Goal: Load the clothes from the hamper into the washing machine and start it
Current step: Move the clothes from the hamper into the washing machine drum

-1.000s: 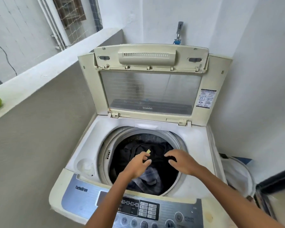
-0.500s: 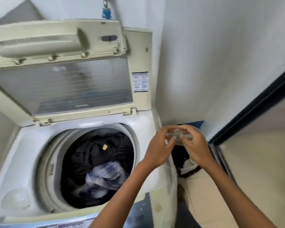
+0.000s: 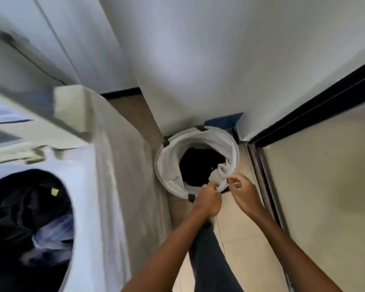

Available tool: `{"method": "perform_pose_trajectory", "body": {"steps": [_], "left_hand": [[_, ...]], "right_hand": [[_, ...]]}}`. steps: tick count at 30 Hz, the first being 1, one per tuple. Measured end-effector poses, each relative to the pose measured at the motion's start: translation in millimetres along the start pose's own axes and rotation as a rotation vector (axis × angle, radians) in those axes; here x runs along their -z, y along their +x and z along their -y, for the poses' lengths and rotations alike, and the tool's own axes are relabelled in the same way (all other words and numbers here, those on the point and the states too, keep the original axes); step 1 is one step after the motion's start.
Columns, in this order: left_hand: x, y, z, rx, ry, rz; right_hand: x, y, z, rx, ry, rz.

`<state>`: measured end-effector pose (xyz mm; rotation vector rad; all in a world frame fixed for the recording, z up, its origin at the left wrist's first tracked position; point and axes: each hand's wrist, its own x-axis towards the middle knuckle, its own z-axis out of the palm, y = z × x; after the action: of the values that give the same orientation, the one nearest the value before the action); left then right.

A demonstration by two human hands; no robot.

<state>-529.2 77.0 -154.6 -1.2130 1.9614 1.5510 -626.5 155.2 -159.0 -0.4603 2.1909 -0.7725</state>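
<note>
A round white hamper (image 3: 169, 165) stands on the floor in the corner, right of the washing machine (image 3: 105, 186). Dark clothes (image 3: 200, 163) fill its bottom. A bunched white cloth (image 3: 219, 175) rises at its near rim. My left hand (image 3: 208, 200) and my right hand (image 3: 243, 194) both pinch this cloth, close together, just over the hamper's near edge. The machine's open drum (image 3: 30, 218) at lower left holds dark garments and a pale plaid piece. Its raised lid (image 3: 40, 119) is blurred.
A white wall (image 3: 198, 60) runs behind the hamper. A dark door frame with a sliding track (image 3: 266, 175) borders the right. A blue object (image 3: 226, 121) peeks out behind the hamper. My dark trouser leg (image 3: 209, 249) is on the beige tiled floor.
The view swung right and down from the drum to the hamper. Both hands left the drum, moved to the hamper and now grip the white cloth at its rim.
</note>
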Motion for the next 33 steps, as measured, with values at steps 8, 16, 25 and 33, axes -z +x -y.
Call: {"method": "perform_pose_trajectory", "body": {"steps": [8,16,25,33], "left_hand": [[-38.7,173.3,104.1,0.217,-0.054,-0.097],[-102.5,306.3,203.0,0.346,-0.259,-0.026],[-137.9,367.5,266.5,0.635,-0.607,-0.022],[-110.5,331.6,252.4,0.719,-0.662,-0.109]], "right_hand": [[-117.6,178.7,-97.8,-0.037,-0.28,0.41],[-226.9,365.6,-188.7,-0.045,-0.854,0.562],[-309.5,412.5,-278.9,0.156,-1.242,0.305],[-258.7,383.7,-226.7,0.185,-0.892,0.225]]}}
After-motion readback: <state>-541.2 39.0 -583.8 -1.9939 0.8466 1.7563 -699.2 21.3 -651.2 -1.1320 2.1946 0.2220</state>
